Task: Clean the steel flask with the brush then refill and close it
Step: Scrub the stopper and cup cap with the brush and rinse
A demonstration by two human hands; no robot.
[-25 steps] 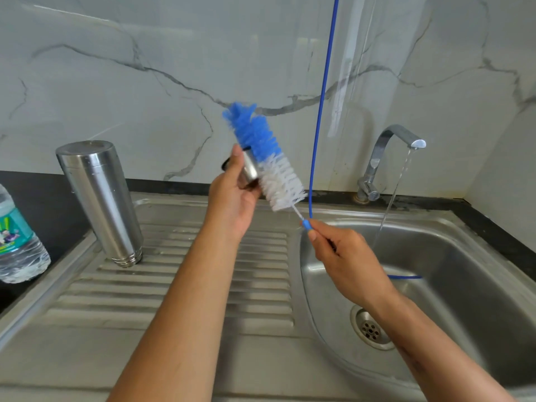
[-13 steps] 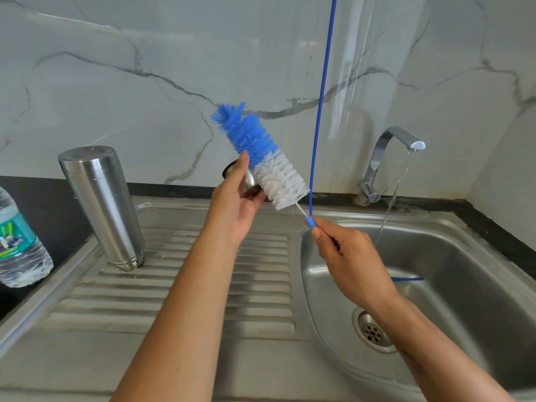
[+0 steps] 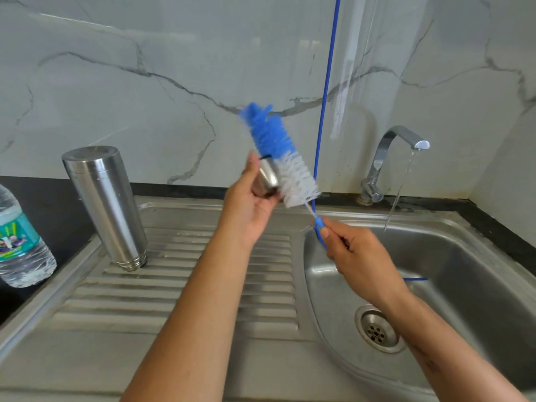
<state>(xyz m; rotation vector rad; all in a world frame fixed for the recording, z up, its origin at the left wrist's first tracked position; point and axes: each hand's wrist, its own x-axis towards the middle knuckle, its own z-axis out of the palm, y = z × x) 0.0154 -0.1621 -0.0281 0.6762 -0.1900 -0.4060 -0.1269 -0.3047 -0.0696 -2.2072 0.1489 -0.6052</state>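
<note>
Left hand (image 3: pixel 249 210) fingers closed on flask cap (image 3: pixel 268 178), right hand (image 3: pixel 356 256) pinching brush (image 3: pixel 278 152) handle

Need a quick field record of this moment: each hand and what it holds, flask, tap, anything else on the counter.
left hand: grips the small steel cap, raised over the drainboard
right hand: holds the brush by its handle, bristles against the cap
flask: standing mouth-down on the drainboard, untouched
tap: running, thin stream falling into the sink basin
plastic water bottle: on the dark counter at far left, partly out of frame
drain: open strainer, uncovered
</note>
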